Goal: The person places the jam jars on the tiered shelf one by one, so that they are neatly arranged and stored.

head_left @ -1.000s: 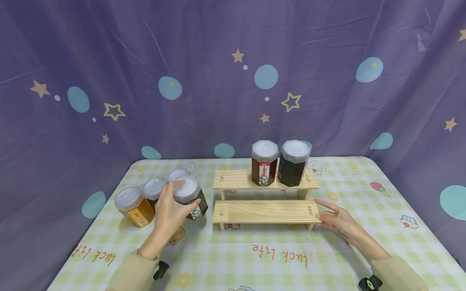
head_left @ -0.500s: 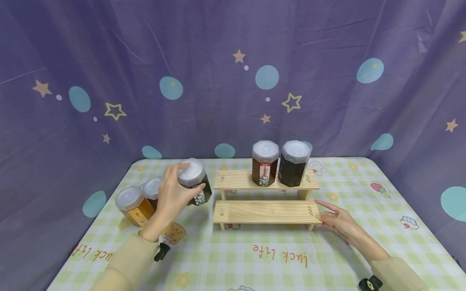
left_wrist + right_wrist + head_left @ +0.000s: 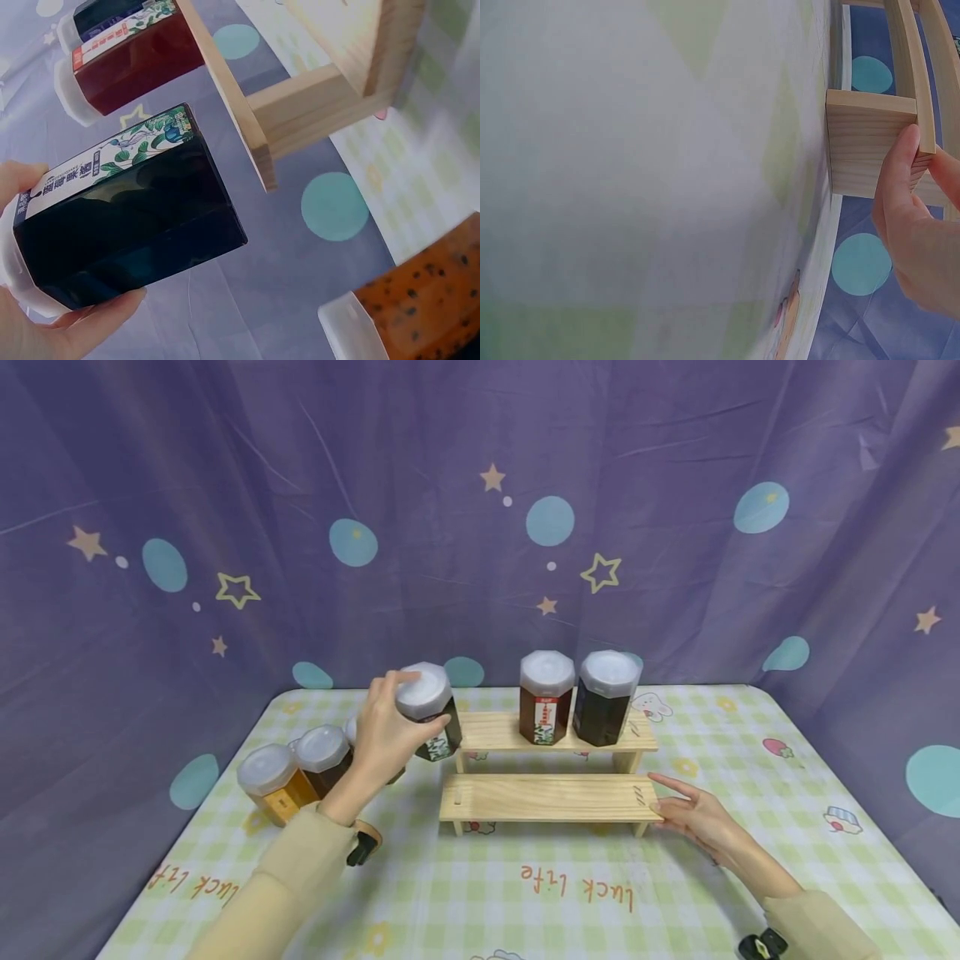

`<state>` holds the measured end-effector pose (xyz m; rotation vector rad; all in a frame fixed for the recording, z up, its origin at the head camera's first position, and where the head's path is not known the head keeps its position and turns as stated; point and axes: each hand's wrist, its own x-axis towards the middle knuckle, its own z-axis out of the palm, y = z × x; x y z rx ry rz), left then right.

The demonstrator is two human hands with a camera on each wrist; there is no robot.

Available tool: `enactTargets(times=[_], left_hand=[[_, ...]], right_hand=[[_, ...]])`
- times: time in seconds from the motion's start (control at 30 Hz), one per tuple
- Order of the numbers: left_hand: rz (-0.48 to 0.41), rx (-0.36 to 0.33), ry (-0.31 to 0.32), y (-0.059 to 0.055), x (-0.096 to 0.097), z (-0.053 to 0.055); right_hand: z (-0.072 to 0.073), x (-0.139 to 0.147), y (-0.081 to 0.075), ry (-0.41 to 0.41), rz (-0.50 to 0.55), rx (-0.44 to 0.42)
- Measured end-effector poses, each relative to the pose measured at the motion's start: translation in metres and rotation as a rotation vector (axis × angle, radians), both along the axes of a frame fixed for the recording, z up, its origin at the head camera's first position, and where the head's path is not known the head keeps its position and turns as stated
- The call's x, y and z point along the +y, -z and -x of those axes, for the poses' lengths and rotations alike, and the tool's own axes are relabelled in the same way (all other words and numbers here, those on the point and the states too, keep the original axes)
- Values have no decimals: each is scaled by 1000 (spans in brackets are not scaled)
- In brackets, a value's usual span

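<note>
And here's the dark jar (image 3: 135,225), up off the counter (image 3: 420,893) in my left grip (image 3: 386,731), close to upright and just beside the left end of the stand's upper board (image 3: 483,729). The left wrist view shows daylight between jar and wood, so no contact there!

The grip is spread about as wide as the jar, holding it round the lid end, thumb by the label, fingers on the far side. How will it handle? It looks full, so I'd reckon it heavy for its size, bottom-weighted, and stiff all over. Those flat, glossy sides could well slide under dry fingertips; glass or plastic I can't tell, so I'd treat it as breakable. Best hold, I'd say: opposite flats just below the lid, base left free.

And what a looker! Faceted body, nearly black, shiny; a frosted white lid (image 3: 426,685); a pale label (image 3: 97,165) with dark characters, green leaves and a blue patch.

Over on the other side, my right grip (image 3: 693,814) pinches the right end of the lower board (image 3: 551,797). A red-brown jar (image 3: 546,714) and a second dark jar (image 3: 603,710) stand above.
</note>
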<state>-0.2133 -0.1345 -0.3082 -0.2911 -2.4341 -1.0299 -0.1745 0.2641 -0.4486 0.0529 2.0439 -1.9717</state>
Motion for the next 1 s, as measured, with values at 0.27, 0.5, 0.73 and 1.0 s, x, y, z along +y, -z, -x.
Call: enactTargets(times=[0.27,0.5,0.73,1.0], left_hand=[[-4,-8,33,-1,18,9],[12,-5,43,1,32,16],[16,-3,69,3,43,24],[27,-1,86,5,52,30]], right_hand=[[-1,1,-1,-5,5,2],[-1,0,-2,-9,-1,-2],[0,0,-2,-9,2,4],[0,0,-2,-8,-5,8]])
